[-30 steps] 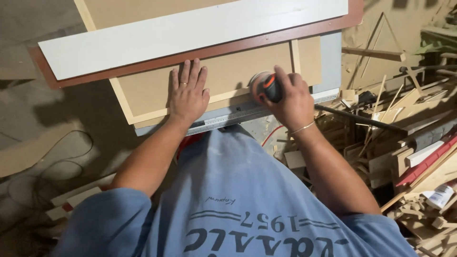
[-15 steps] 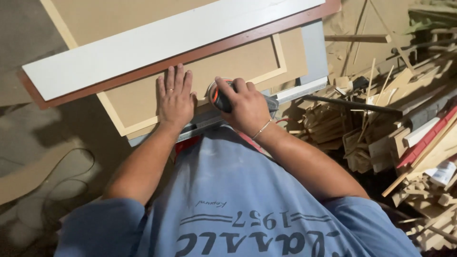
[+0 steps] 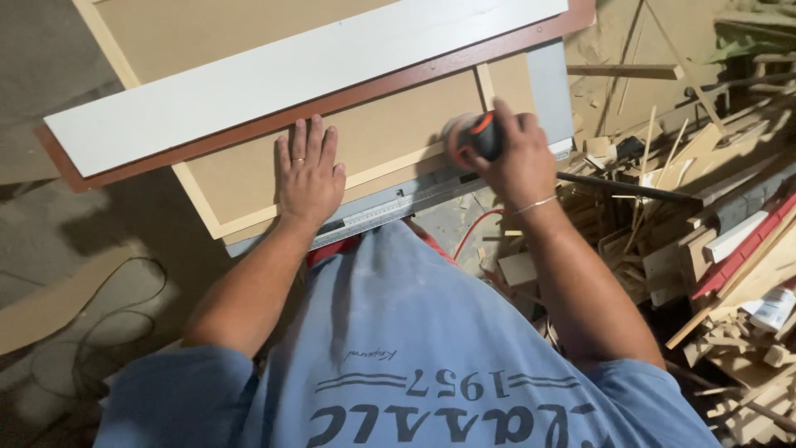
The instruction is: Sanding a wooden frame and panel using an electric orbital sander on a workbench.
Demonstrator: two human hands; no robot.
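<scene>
At the near edge of the surface: two hands [image 3: 308, 176] at work, both the person's own, over one tan fibreboard panel [image 3: 249, 178].
Left hand: one, fingers spread and pressed flat on the panel, palm down, a ring on one finger.
Right hand [image 3: 518, 162]: one, fingers curled tight around one small orange-and-black power tool [image 3: 473, 139]; a thin bracelet circles the wrist.
Tool and hands: the tool sits inside the right hand's grip at the panel's near right edge, well to the right of the flat left hand, with bare panel between them.
Metal rail [image 3: 390, 211]: one, grey with a ruled scale, running along the near edge just below both hands.
Red cord [image 3: 473, 232]: one, looping down below the right wrist.
Pale edging strips: at least two on the panel, one along its near edge, one upright just left of the tool.
White board [image 3: 274, 79]: one long board with a reddish-brown edge, lying slantwise across the panel beyond the fingertips.
Offcuts [image 3: 688, 224]: too many to count, heaped at right.
Floor cable [image 3: 99, 323]: one thin loop at left.
</scene>
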